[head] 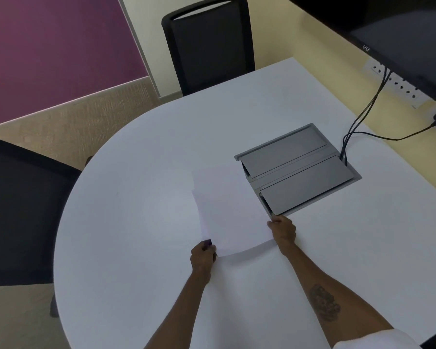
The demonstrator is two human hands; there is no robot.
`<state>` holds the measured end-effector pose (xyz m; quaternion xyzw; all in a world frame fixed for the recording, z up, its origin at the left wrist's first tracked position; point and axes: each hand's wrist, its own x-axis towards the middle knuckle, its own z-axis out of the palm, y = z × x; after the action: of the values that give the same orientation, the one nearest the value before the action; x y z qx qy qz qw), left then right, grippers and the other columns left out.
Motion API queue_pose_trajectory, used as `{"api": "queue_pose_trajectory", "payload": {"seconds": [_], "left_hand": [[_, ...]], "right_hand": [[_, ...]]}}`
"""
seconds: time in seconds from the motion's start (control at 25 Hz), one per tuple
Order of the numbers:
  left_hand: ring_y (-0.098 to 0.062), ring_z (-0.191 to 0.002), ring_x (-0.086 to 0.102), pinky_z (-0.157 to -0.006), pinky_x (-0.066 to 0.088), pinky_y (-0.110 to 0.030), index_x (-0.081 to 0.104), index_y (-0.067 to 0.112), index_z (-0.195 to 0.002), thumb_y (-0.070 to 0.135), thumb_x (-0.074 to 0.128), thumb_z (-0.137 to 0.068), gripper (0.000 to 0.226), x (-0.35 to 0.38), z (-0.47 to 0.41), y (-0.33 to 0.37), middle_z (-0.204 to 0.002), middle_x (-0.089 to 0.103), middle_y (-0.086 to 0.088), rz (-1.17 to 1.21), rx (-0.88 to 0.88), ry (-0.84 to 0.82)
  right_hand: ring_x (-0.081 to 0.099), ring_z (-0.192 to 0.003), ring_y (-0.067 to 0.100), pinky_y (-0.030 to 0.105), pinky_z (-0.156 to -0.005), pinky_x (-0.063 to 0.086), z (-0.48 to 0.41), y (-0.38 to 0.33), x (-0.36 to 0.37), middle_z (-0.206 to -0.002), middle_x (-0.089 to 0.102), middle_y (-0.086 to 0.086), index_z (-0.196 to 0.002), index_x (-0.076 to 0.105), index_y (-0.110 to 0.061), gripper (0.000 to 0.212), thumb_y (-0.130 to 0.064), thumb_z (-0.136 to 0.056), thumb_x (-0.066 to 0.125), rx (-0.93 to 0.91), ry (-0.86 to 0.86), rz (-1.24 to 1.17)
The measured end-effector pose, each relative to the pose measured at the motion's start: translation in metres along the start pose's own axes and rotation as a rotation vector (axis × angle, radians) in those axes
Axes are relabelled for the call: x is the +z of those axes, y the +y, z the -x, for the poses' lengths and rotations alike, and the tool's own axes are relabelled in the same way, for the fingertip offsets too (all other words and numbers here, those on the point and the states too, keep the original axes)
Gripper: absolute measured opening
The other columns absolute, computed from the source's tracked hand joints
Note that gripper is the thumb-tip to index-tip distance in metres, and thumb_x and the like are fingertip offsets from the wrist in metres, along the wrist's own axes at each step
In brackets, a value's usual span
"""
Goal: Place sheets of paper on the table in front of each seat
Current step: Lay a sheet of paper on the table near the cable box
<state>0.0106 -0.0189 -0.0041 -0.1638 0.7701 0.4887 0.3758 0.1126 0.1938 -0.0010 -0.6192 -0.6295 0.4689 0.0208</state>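
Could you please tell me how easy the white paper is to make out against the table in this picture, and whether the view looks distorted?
Head view: the sheets of paper nearly blend into the white table, with faint edges and a soft shadow under the near edge; wide-angle distortion tilts the far chair; no harsh glare.

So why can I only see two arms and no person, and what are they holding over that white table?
The camera sits on the person's head and looks down, so you see only what they see: their own two arms. There is just this one picture.

The left hand and the right hand each hold a side of some white paper. It may be more than one sheet; I cannot tell. The paper is hard to spot because the white table is nearly the same colour.

The grey box set into the table is a closed cover, and black cables run into it. A dark screen hangs on the wall. Two black chairs wait: one across the table, one at the left.
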Motion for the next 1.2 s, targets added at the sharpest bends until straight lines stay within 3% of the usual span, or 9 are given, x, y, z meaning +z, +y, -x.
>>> {"api": "queue_pose_trajectory", "payload": {"seconds": [0.12,0.2,0.4,0.68,0.96,1.2], "left_hand": [[-0.016,-0.053,0.045,-0.053,0.04,-0.021,0.064,0.013,-0.076,-0.005,0.059,-0.088,0.022,0.004,0.013,-0.012,-0.067,0.052,-0.005,-0.008,-0.007,-0.049],[-0.016,-0.055,0.046,-0.056,0.043,-0.023,0.068,0.008,-0.082,-0.004,0.057,-0.089,0.018,0.007,0.022,-0.021,-0.067,0.053,-0.005,-0.033,0.004,-0.094],[-0.021,-0.072,0.062,-0.081,0.059,-0.037,0.074,0.015,-0.098,0.003,0.059,-0.088,0.021,0.024,0.046,-0.038,-0.084,0.07,-0.007,-0.086,0.109,-0.125],[-0.014,-0.073,0.072,-0.066,0.058,-0.016,0.076,0.026,-0.087,0.005,0.067,-0.086,0.023,0.085,0.084,-0.052,-0.083,0.077,0.0,-0.071,0.2,-0.222],[-0.017,-0.076,0.075,-0.071,0.061,-0.019,0.078,0.017,-0.092,0.004,0.068,-0.083,0.018,0.174,0.123,-0.074,-0.084,0.076,-0.006,-0.076,0.14,-0.331],[-0.015,-0.067,0.074,-0.078,0.064,-0.031,0.077,0.02,-0.085,0.004,0.068,-0.081,0.019,0.235,0.145,-0.091,-0.072,0.074,-0.001,-0.091,0.066,-0.376]], "right_hand": [[0.062,-0.116,0.032,0.039,-0.105,0.047,0.002,0.01,-0.012,-0.126,0.068,0.015,-0.12,0.069,-0.003,0.035,-0.011,-0.087,0.071,0.028,-0.07,-0.039],[0.061,-0.119,0.032,0.039,-0.107,0.046,0.003,0.017,-0.02,-0.127,0.067,0.015,-0.123,0.067,-0.001,0.038,-0.009,-0.086,0.072,0.029,-0.12,-0.059],[0.065,-0.098,0.029,0.037,-0.094,0.051,0.004,0.047,-0.054,-0.104,0.072,0.016,-0.114,0.07,0.001,0.032,-0.003,-0.082,0.073,-0.029,-0.13,-0.081],[0.068,-0.1,0.032,0.04,-0.092,0.053,-0.01,0.093,-0.128,-0.099,0.075,0.019,-0.102,0.076,0.0,0.023,-0.006,-0.08,0.078,-0.078,0.013,-0.034],[0.062,-0.072,0.025,0.04,-0.085,0.055,-0.032,0.147,-0.208,-0.077,0.068,0.012,-0.098,0.076,0.001,0.02,-0.001,-0.079,0.077,-0.009,0.105,-0.039],[0.067,-0.078,0.031,0.049,-0.09,0.054,-0.057,0.183,-0.253,-0.093,0.074,0.018,-0.1,0.075,0.0,0.016,-0.002,-0.084,0.072,0.016,0.188,-0.058]]}}
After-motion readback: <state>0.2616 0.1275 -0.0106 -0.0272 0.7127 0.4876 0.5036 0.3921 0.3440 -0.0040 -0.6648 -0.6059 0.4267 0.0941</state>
